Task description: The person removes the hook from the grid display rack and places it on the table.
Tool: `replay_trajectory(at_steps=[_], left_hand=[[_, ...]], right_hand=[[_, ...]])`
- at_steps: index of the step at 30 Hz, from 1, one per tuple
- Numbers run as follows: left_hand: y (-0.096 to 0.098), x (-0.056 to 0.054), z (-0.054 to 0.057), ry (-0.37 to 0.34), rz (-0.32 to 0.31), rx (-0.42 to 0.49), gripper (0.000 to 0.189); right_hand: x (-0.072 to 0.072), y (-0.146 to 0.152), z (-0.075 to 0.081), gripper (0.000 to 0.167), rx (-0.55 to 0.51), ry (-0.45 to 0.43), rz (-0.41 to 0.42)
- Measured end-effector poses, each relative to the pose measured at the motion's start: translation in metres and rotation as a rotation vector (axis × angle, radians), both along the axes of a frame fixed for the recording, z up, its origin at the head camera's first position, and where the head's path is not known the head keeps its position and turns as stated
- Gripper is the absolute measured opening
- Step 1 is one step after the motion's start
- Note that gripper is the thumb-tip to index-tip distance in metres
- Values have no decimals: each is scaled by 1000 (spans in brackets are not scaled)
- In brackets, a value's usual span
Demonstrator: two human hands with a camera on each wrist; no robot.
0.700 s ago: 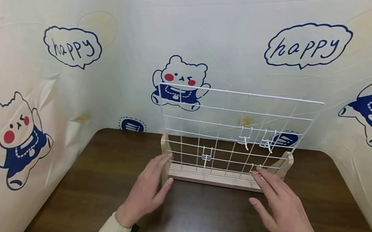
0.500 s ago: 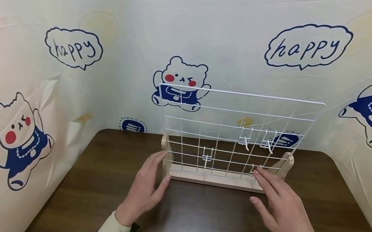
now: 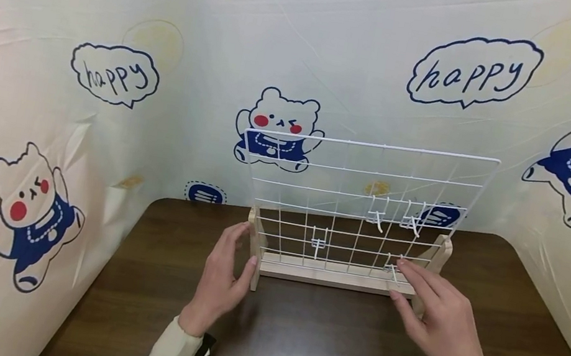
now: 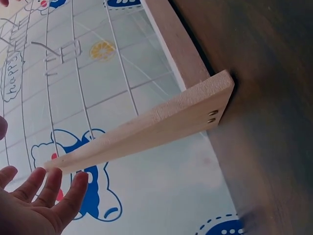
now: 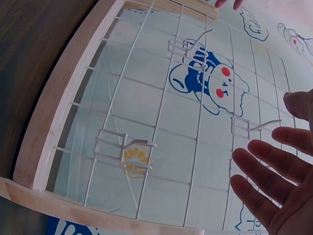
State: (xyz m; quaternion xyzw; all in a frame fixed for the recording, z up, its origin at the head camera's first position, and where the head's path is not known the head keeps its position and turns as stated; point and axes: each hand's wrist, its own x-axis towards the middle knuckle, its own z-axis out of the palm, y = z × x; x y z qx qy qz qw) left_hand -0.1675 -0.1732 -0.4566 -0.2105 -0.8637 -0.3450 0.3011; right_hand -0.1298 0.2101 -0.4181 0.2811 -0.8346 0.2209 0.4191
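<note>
A white wire grid (image 3: 336, 213) stands in a pale wooden stand (image 3: 328, 278) toward twelve o'clock on the dark brown counter (image 3: 317, 341). The left hand (image 3: 220, 277) is at the grid's eight o'clock, released, fingers slightly bent, fingertips just beside the stand's side post (image 4: 142, 125); whether they touch it I cannot tell. The right hand (image 3: 445, 321), at four o'clock, is likewise released and grasps nothing, its fingertips near the lower hook (image 3: 391, 267), contact unclear. Two upper hooks (image 3: 377, 214) hang side by side at about three o'clock on the grid, and another hook (image 3: 318, 243) hangs between seven and eight. Beyond, a pale sheet (image 3: 368, 91) printed with bears and "happy" bubbles spans ten to two o'clock.
</note>
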Motion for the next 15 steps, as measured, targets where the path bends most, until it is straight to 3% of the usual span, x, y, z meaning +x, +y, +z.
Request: replay_trajectory(at_steps=[15], left_hand=[[-2, -7, 2, 12, 24, 65, 62]], right_hand=[[-8, 0, 3, 55, -90, -19, 29]])
